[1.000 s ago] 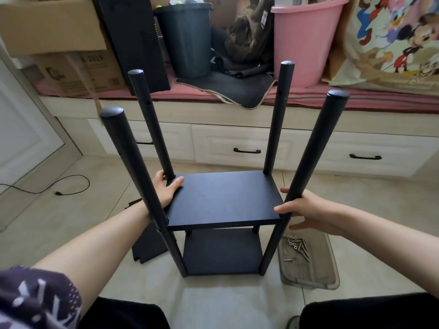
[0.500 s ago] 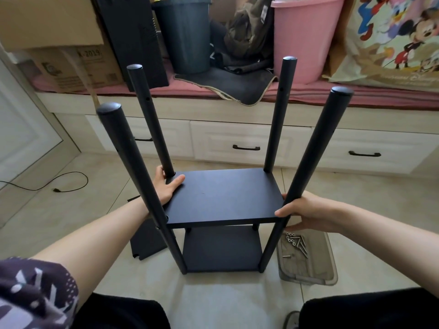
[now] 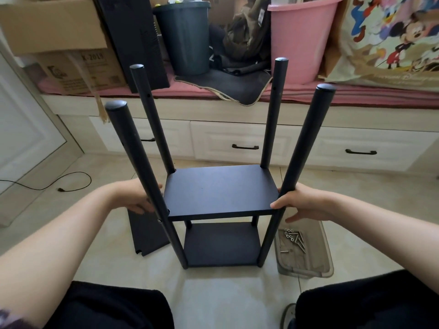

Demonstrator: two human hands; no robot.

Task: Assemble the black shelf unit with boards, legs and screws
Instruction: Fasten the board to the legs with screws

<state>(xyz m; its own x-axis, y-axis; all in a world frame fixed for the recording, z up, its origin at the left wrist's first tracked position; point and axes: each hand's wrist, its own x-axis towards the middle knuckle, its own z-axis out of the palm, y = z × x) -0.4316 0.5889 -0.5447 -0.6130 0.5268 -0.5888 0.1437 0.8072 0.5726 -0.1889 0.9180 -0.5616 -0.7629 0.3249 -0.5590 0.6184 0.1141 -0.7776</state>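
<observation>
Shelf unit [image 3: 221, 191], black, part-assembled: stands on the tiled floor [image 3: 213, 298] at frame centre, between the person's knees. Upper board [image 3: 221, 189] and lower board [image 3: 222, 244] fitted between four upright legs: near-left leg [image 3: 142, 176], near-right leg [image 3: 299, 167], far-left leg [image 3: 152, 119], far-right leg [image 3: 273, 115].

Left hand [image 3: 136, 198]: at 9 o'clock of the upper board, beside the near-left leg, partly hidden behind it; grip cannot be told.

Right hand [image 3: 301, 203]: at 3 o'clock of the board, fingers and thumb curled around the near-right leg at board level.

Spare board [image 3: 147, 233]: flat on the floor at 8 o'clock of the unit.

Clear tray [image 3: 308, 264]: at 4 o'clock, holding loose screws [image 3: 293, 238].

Beyond, at 12 o'clock: window seat with drawers [image 3: 244, 143], dark bin [image 3: 183, 36], pink bucket [image 3: 301, 36], cardboard box [image 3: 52, 24].
</observation>
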